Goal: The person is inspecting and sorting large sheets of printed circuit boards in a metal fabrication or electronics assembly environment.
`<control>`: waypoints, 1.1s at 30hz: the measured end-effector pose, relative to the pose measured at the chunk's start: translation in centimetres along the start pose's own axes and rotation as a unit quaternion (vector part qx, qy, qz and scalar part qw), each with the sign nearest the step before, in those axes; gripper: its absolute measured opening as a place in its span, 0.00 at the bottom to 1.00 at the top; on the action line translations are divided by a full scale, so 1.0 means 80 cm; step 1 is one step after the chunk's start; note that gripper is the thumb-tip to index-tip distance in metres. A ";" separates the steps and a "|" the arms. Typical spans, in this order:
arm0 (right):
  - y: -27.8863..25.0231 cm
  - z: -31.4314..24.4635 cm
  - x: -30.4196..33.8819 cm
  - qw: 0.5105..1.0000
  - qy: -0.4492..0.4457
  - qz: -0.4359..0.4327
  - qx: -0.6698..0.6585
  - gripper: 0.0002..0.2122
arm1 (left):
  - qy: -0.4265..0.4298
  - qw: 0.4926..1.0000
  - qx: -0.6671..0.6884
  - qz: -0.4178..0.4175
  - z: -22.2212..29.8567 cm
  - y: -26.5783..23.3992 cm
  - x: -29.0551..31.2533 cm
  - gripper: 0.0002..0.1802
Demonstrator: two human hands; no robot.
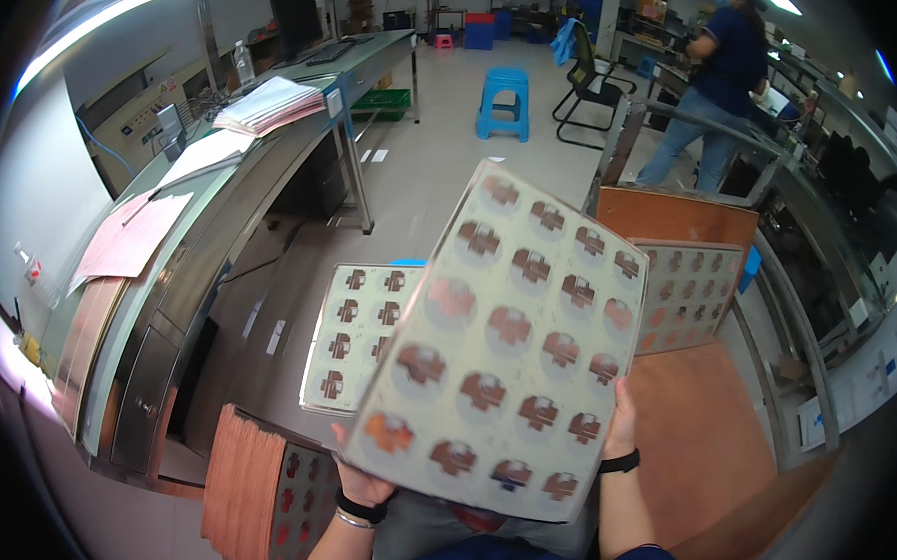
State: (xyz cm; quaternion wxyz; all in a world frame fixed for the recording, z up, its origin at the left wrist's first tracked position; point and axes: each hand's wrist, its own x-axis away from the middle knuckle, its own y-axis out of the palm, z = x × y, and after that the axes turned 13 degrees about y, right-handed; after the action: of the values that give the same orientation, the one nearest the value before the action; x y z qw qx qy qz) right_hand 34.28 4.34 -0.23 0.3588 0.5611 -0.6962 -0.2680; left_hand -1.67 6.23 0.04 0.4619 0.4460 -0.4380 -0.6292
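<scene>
Tilted up in front of me is a large pale rectangular panel printed with rows of coppery, notched shapes. My left hand grips its lower left corner, and my right hand is closed on its right edge near the bottom. The fingers behind the sheet are hidden. Beyond its left edge lies a similar panel, partly covered by the one I hold. Another panel of the same pattern leans upright against an orange-brown board on the right.
A thick stack of coppery-edged sheets stands at lower left. The left workbench carries papers, a bottle and a monitor. A metal-framed cart stands at right. Ahead are a blue stool and a walking person.
</scene>
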 end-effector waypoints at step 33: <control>-0.081 -0.011 0.036 0.935 0.020 0.161 0.315 0.12 | 0.084 0.807 -0.550 0.199 0.044 -0.059 0.000 0.17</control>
State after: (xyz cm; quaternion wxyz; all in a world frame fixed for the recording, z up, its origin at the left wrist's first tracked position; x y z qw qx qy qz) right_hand 38.47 0.08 -4.13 0.2161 0.5312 -0.8184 0.0374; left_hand -5.97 7.64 -3.75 0.7800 0.0708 -0.0574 -0.6191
